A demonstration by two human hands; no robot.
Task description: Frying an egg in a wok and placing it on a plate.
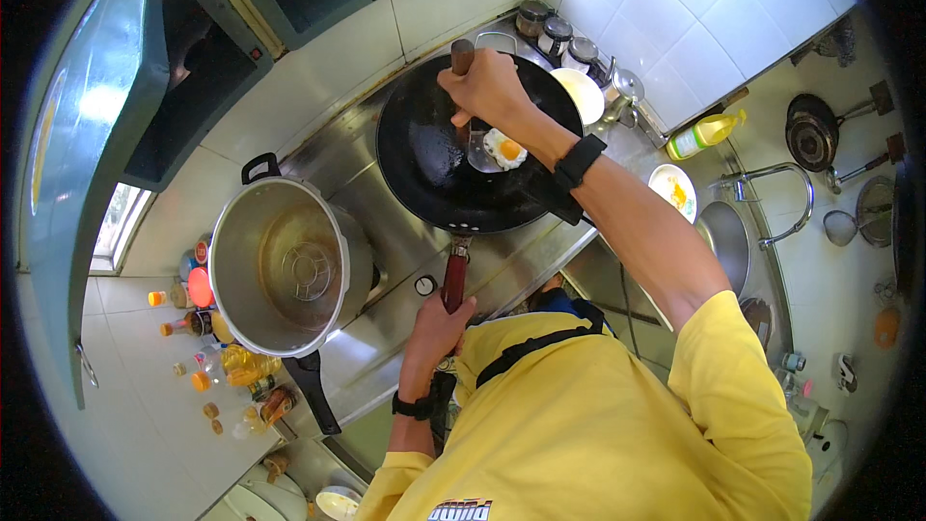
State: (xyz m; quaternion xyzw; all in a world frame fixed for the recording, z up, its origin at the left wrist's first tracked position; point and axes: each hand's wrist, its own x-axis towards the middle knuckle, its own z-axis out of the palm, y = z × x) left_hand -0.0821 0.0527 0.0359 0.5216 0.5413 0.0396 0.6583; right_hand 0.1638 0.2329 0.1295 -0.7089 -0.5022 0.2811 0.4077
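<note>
My left hand (440,327) is wrapped around the dark red handle (454,278) of a black wok (427,181) on the steel stove top. Over the wok, my right hand (492,87) grips the brown handle (462,54) of a spatula. Its blade (479,153) lies low in the pan, against the left side of a fried egg (508,150) with a whole yolk. Whether the blade reaches under the egg, I cannot tell. My right forearm covers part of the wok's right rim.
A large pressure cooker pot (239,260) without a lid stands left of the wok, its black handle (315,391) jutting towards me. Beyond the wok's right side are a white bowl (582,95), a metal pot (626,87) and jars (557,32). A yellow bottle (702,136) stands near the sink (727,239).
</note>
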